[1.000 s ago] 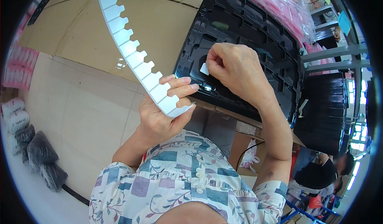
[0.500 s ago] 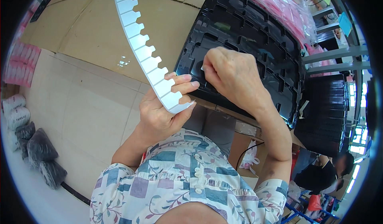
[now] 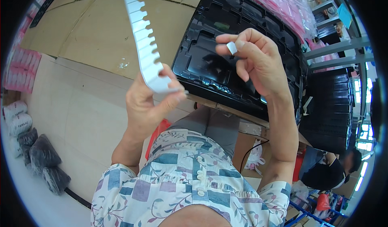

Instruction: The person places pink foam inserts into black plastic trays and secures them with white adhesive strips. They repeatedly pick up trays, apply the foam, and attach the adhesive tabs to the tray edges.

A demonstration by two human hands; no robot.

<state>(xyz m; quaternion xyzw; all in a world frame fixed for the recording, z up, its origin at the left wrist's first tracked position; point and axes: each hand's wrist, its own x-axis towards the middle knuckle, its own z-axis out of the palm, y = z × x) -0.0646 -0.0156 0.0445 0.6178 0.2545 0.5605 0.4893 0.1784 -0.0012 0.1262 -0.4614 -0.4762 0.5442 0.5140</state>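
A long white strip with a notched, tabbed edge rises from my left hand, whose thumb and fingers are closed on its lower end. That end is slightly blurred. My right hand is raised over a black plastic tray with moulded compartments. Between its thumb and fingertips is a small white piece, perhaps a sticker, while the lower fingers curl loosely. My left hand is just off the tray's near left corner.
Cardboard covers the surface left of the tray. Pink items in clear plastic lie beyond it. A stack of black trays and metal rails stand at the right. Another person is at the lower right; dark bags lie at the left.
My right hand has lifted from the tray and turned, showing the small white piece. My left hand has moved left with the strip, its fingers coming off the tray's edge.
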